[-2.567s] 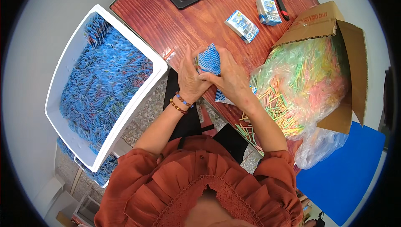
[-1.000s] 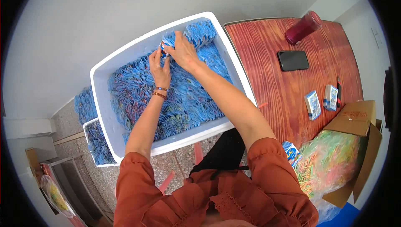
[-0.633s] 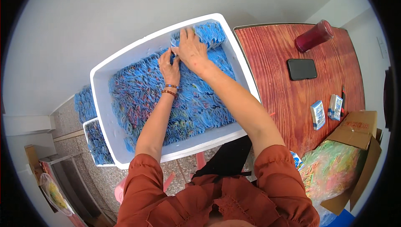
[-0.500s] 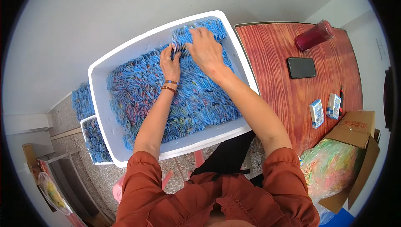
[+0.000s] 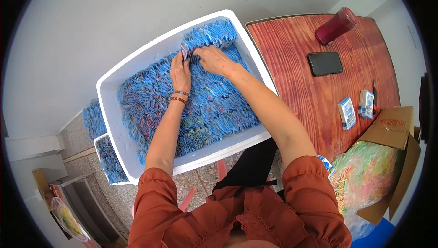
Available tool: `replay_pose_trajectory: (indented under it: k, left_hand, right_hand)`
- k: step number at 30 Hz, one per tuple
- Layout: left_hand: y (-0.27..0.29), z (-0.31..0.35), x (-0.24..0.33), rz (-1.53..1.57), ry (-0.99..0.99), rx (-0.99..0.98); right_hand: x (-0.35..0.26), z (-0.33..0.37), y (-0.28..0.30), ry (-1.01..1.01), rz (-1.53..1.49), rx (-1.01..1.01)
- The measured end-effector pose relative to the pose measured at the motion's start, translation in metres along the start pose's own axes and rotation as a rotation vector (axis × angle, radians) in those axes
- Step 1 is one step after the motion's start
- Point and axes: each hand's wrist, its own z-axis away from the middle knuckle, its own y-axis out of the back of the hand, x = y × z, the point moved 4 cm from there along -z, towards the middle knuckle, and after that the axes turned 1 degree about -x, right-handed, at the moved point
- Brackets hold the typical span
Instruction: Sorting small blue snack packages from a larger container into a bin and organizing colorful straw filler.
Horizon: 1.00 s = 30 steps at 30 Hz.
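Note:
A large white foam box [image 5: 130, 63] holds tightly packed rows of thin blue packets [image 5: 205, 95] with zigzag edges, many on edge and some showing red and green print. My left hand [image 5: 180, 73], with beaded bracelets at the wrist, is closed against the left end of a raised row of packets [image 5: 214, 32] near the far wall of the box. Just right of it, my right hand [image 5: 214, 60] has its fingers bent together at the near side of that same row. Its fingertips meet the packets close to my left fingers; what they pinch is hidden.
Right of the box, a reddish wooden table [image 5: 283, 56] bears a dark red tumbler [image 5: 335, 26], a phone [image 5: 325, 63], small blue-and-white packs [image 5: 346, 113] and a pen [image 5: 374, 97]. A cardboard box [image 5: 388, 127] with a plastic-wrapped bundle stands near right. A smaller foam box [image 5: 109, 159] sits at left.
My right hand has come down and toward me off the top of the raised row, its fingers drawing in beside my left hand. The view has shifted slightly.

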Motion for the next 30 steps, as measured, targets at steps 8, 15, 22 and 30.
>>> replay_pose_trajectory:
  k: [8, 15, 22, 30]
  left_hand:
    - [0.009, 0.006, -0.005, 0.010, 0.038, 0.086]
    - [-0.002, 0.004, -0.002, -0.017, -0.021, 0.011]
    - [-0.002, -0.002, -0.011, 0.027, -0.023, -0.119]
    - [-0.020, -0.012, -0.021, -0.125, -0.175, -0.156]
  right_hand:
    - [0.001, 0.040, 0.009, -0.075, -0.051, -0.123]
    - [-0.020, 0.068, 0.041, -0.120, -0.096, -0.159]
    - [-0.054, 0.261, 0.177, -0.247, -0.331, 0.404]
    - [-0.087, 0.532, 0.194, -1.092, -0.547, 1.050]
